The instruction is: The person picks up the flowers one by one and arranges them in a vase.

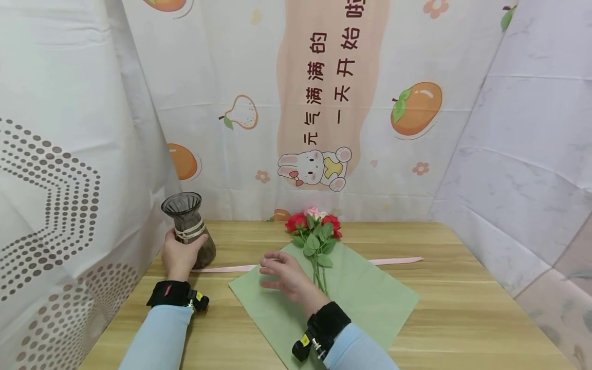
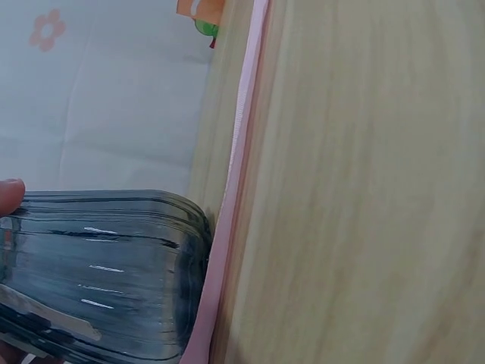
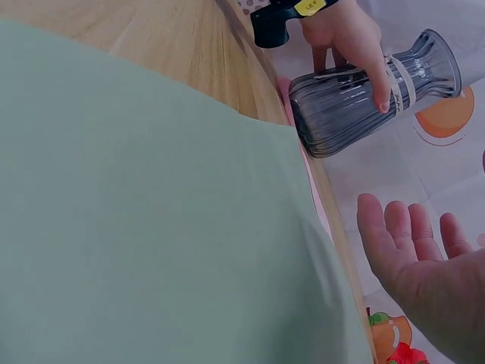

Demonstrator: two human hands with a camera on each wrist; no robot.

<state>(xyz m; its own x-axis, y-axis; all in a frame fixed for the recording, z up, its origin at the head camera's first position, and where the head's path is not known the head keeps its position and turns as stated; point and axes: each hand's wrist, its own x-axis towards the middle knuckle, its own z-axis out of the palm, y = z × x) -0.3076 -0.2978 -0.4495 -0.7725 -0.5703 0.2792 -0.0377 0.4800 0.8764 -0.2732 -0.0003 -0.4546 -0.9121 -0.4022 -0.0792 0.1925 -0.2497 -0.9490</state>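
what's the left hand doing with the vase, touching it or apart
Touching: the right wrist view shows the left hand gripping the dark vase round its body.

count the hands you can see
2: the left hand grips the glass vase, and the right hand, holding nothing, is over the green paper.

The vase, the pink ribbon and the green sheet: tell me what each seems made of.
The vase looks like smoky, glossy glass, given its see-through walls and bright highlights; plastic is possible. The pink ribbon seems woven fabric, softly shiny with fine ridges. The green sheet is probably matte paper or thin plastic, smooth and glare-free.
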